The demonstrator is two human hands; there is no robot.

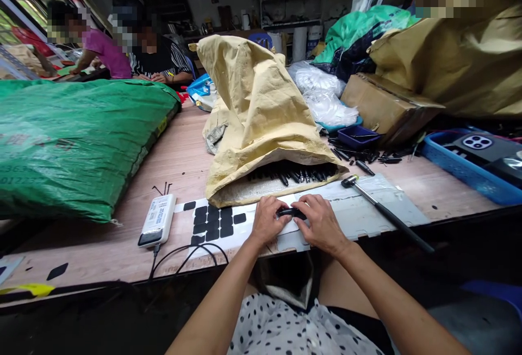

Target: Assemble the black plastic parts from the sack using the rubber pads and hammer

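My left hand (268, 220) and my right hand (321, 223) are close together at the table's front edge. Between them lies a slim black pen-shaped piece (289, 212), its left end pinched by my left fingers and its right end by my right. Just beyond, the mouth of a tan paper sack (261, 105) faces me, with many similar black pieces (302, 174) inside. Under my hands are white and grey sheets (346, 208). To the left of my left hand, black rounded-square patches (212, 222) sit on a white sheet.
A hammer (383, 211) lies at right, its handle past the table edge. A white power bank (158, 220) with cables stands left, near a bulky green sack (81, 143). Loose black pieces, a cardboard box (383, 107) and a blue basket (468, 170) are right. Two people sit beyond.
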